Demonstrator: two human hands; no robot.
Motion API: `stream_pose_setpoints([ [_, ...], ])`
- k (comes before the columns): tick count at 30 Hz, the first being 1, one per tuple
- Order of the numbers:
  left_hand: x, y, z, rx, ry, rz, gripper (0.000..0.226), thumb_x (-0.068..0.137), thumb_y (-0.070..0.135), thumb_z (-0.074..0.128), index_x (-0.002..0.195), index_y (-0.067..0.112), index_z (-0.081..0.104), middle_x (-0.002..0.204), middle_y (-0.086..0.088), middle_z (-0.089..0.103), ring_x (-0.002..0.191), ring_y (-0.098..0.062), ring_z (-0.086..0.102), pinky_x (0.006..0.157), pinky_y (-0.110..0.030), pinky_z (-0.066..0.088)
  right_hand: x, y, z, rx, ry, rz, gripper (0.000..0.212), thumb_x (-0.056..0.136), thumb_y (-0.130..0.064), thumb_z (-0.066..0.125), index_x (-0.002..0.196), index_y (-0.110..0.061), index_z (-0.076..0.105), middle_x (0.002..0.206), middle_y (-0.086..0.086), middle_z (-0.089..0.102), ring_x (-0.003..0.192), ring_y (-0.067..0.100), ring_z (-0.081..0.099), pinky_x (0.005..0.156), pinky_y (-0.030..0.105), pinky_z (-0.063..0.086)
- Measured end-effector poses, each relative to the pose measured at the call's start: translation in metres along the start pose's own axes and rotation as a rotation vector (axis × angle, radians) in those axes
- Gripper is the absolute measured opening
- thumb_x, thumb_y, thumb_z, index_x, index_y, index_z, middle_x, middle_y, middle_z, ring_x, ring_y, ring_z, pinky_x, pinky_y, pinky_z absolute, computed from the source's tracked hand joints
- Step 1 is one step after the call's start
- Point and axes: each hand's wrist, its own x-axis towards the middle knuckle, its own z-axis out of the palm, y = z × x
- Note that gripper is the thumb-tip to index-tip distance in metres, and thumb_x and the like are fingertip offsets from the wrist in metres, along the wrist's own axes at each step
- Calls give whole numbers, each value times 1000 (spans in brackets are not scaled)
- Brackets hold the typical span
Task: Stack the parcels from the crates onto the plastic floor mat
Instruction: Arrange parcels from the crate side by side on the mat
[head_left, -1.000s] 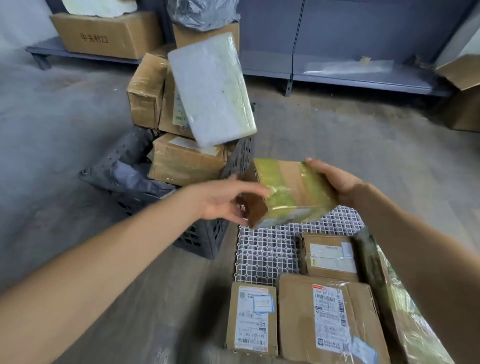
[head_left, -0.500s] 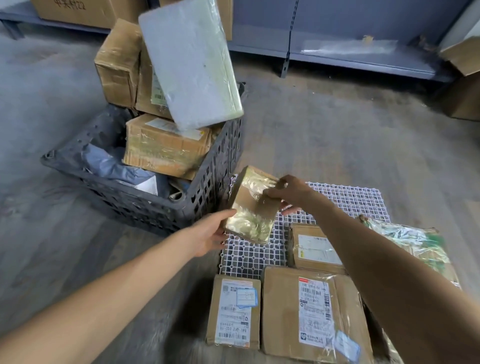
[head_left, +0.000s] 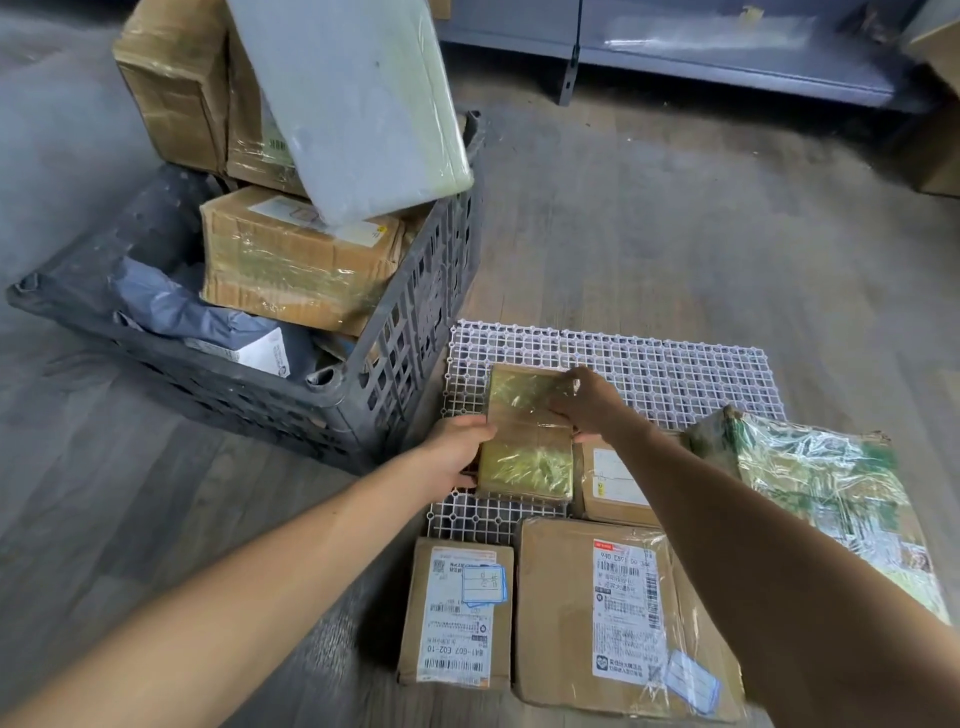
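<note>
Lowered since half a second ago, the taped parcel (head_left: 524, 441) has gone from tilted in the air to lying flat on the left part of the white plastic floor mat (head_left: 649, 374), at centre frame. The left hand (head_left: 457, 452) grips its left edge, with fingers curled at the side. The right hand (head_left: 587, 405) clasps its far right corner from above.

Left of the mat, touching its edge, stands a dark slatted crate (head_left: 405, 332). It holds a brown taped carton (head_left: 291, 260), a grey poly mailer (head_left: 182, 306) and a white wrapped parcel (head_left: 358, 104) leaning on the carton. More cartons (head_left: 171, 88) are piled behind, at upper left.

Along the mat's near edge lie a narrow carton (head_left: 457, 613), whose label reads "841-G07 E02-10" beside barcodes, and a large carton (head_left: 613, 613), whose label begins "940"; the rest of that label is too small to read. A small labelled carton (head_left: 613, 478) sits just beside the taped parcel, partly behind the right forearm. At right lies a green-printed film-wrapped parcel (head_left: 831, 493).
</note>
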Motion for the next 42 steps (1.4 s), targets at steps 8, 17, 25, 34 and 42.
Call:
stream_pose_setpoints([
  [8,6,2,13,3,-19,15,43,101,19,56,143,26,51,142,-4,51,106,-17,45,97,-44,48,9,21,-7,47,1,40,55,89,-32,70,137,-16,48,114,14,63,96,35,68,77,49,59],
  [17,3,-11,-21,-20,125,57,40,100,15,56,138,27,56,115,7,62,91,-11,59,82,-35,50,-1,-18,22,100,-59,6,56,88,-37,71,134,-15,47,111,10,60,100,33,67,70,44,60],
  [25,-9,-31,-47,-83,181,9,39,99,12,56,136,25,58,102,7,64,86,-9,57,66,-30,47,-7,-41,45,61,-155,4,55,87,-26,74,134,-17,47,106,12,61,78,28,70,53,37,61],
  [34,-17,-39,-49,-81,172,-6,37,98,13,58,132,26,60,97,9,64,87,-10,59,94,-45,53,-17,-35,43,21,-206,17,59,88,-30,73,135,-13,43,118,19,61,71,25,72,56,35,61],
  [42,-22,-42,-46,-38,171,-6,39,98,13,58,135,25,58,105,4,61,89,-10,54,86,-38,51,-20,-35,39,51,-271,61,53,89,-22,73,132,-13,42,98,14,62,73,28,73,59,39,62],
])
